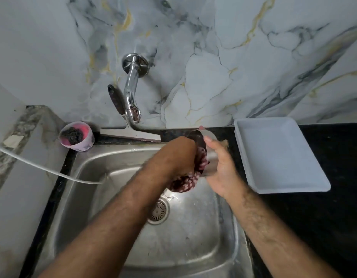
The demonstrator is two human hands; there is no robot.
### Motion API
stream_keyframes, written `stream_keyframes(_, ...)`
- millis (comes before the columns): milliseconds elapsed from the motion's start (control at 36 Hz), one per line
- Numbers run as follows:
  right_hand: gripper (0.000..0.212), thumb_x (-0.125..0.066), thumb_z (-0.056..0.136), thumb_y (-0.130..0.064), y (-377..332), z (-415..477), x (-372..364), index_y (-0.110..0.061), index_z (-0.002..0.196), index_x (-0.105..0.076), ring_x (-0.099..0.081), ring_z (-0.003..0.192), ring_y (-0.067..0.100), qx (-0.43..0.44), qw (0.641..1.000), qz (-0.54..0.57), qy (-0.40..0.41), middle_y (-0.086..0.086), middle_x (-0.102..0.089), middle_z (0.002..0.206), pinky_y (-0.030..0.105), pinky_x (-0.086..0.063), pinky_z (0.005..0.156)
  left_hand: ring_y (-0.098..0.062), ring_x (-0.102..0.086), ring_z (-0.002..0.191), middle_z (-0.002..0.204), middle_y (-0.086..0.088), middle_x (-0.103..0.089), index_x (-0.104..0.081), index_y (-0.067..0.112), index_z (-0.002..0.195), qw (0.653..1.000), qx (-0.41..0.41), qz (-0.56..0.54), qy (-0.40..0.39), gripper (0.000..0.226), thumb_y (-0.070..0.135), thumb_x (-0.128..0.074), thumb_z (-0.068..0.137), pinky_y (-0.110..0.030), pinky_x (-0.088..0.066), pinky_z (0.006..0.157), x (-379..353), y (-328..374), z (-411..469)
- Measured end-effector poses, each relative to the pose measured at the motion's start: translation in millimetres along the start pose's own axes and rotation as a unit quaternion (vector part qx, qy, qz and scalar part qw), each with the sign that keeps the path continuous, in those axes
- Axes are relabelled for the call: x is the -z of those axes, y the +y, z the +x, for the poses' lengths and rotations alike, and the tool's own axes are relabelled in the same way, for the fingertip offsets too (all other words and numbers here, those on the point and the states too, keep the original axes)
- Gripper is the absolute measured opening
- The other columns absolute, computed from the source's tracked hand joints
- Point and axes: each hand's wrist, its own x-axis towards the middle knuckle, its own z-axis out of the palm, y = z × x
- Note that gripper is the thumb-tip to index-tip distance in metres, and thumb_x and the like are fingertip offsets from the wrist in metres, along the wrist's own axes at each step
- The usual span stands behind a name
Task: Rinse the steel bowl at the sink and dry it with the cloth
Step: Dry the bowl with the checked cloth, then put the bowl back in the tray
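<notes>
A: Bowl (210, 155) held on its side above the sink (113, 161), back right corner. Right hand (221, 167) wraps its outer wall, fingers closed round the steel.

B: Left hand (179, 155)?

A: Pushed into the bowl's mouth, balled on the cloth (186, 182) — dark red with pale spots, tail hanging out below.

B: Any writing?

A: Faint print on the cup (87, 144) by the tap (131, 93) — too small to read. Tray (278, 155) on the right bears none visible.
</notes>
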Motion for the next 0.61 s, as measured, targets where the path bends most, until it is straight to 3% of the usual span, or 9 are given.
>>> stream_keyframes(56,0.075,-0.089,0.072,-0.055,6,-4,4,-0.043,0.143,-0.069,-0.083,0.100,0.019,0.011,1.000,-0.002,0.022,-0.002,-0.086,0.120,0.042,-0.055,0.089,-0.018,-0.067,0.065,0.059,0.005,-0.061,-0.062,0.018,0.060,0.995,-0.086,-0.031,-0.039,0.028,0.009,-0.074,0.083,-0.020,-0.042,0.058,0,-7,1)
stream_keyframes(139,0.082,-0.090,0.071,-0.058,3,-8,9,-0.046,0.147,-0.063,-0.082,0.107,0.025,0.025,0.999,0.009,0.031,0.004,-0.084,0.127,0.051,-0.052,0.098,-0.010,-0.066,0.072,0.074,0.005,-0.069,-0.080,0.014,0.078,0.969,-0.155,-0.192,0.001,0.016,0.003,-0.074,0.088,-0.021,-0.048,0.071,-6,-12,4)
stream_keyframes(222,0.060,-0.077,0.089,-0.051,-8,-4,16,-0.043,0.147,-0.064,-0.080,0.112,0.029,0.025,0.997,0.039,0.057,0.007,-0.083,0.127,0.056,-0.053,0.107,-0.014,-0.075,0.075,0.082,0.001,-0.080,-0.082,0.014,0.088,0.878,-0.046,-0.456,0.139,0.006,0.015,-0.079,0.093,-0.028,-0.057,0.077,-28,-1,12)
stream_keyframes(333,0.067,-0.082,0.084,-0.055,-24,-2,25,-0.032,0.145,-0.069,-0.070,0.133,0.036,0.001,0.991,0.082,0.102,0.012,-0.075,0.144,0.064,-0.038,0.126,-0.011,-0.077,0.078,0.084,0.002,-0.081,-0.084,0.015,0.091,0.820,0.041,-0.493,0.288,0.007,0.022,-0.081,0.092,-0.026,-0.057,0.073,-48,23,25)
stream_keyframes(389,0.069,-0.079,0.084,-0.062,-34,-4,40,-0.024,0.142,-0.072,-0.066,0.138,0.040,0.005,0.981,0.129,0.146,0.016,-0.072,0.148,0.063,-0.041,0.124,-0.024,-0.073,0.075,0.084,-0.009,-0.079,-0.080,0.006,0.091,0.758,0.045,-0.565,0.322,0.016,0.021,-0.078,0.095,-0.034,-0.057,0.070,-48,22,31)
stream_keyframes(444,0.060,-0.073,0.089,-0.066,-48,-6,63,-0.023,0.130,-0.078,-0.079,0.116,0.038,0.031,0.966,0.166,0.197,0.016,-0.081,0.129,0.059,-0.057,0.107,-0.030,-0.056,0.059,0.072,-0.019,-0.064,-0.067,-0.007,0.083,0.683,0.016,-0.654,0.324,0.031,0.019,-0.072,0.099,-0.038,-0.045,0.053,-47,19,33)
stream_keyframes(472,0.061,-0.070,0.091,-0.067,-57,-7,78,-0.021,0.131,-0.075,-0.080,0.109,0.040,0.045,0.960,0.180,0.209,0.019,-0.082,0.123,0.063,-0.060,0.101,-0.029,-0.052,0.060,0.073,-0.020,-0.060,-0.066,-0.006,0.085,0.650,0.006,-0.692,0.314,0.029,0.017,-0.069,0.101,-0.037,-0.041,0.051,-46,18,33)
stream_keyframes(528,0.068,-0.067,0.095,-0.068,-76,-7,105,-0.019,0.142,-0.065,-0.074,0.121,0.047,0.069,0.953,0.190,0.226,0.025,-0.077,0.132,0.075,-0.054,0.104,-0.025,-0.066,0.075,0.087,-0.015,-0.072,-0.076,0.006,0.098,0.596,0.011,-0.755,0.272,0.018,0.017,-0.064,0.104,-0.031,-0.051,0.063,-46,16,32)
stream_keyframes(611,0.060,-0.069,0.095,-0.062,-102,-2,140,-0.020,0.138,-0.067,-0.069,0.130,0.045,0.096,0.947,0.161,0.262,0.018,-0.075,0.135,0.074,-0.052,0.108,-0.016,-0.074,0.090,0.103,-0.001,-0.080,-0.078,0.020,0.114,0.567,0.045,-0.796,0.205,0.021,0.027,-0.060,0.106,-0.035,-0.056,0.081,-58,13,41)
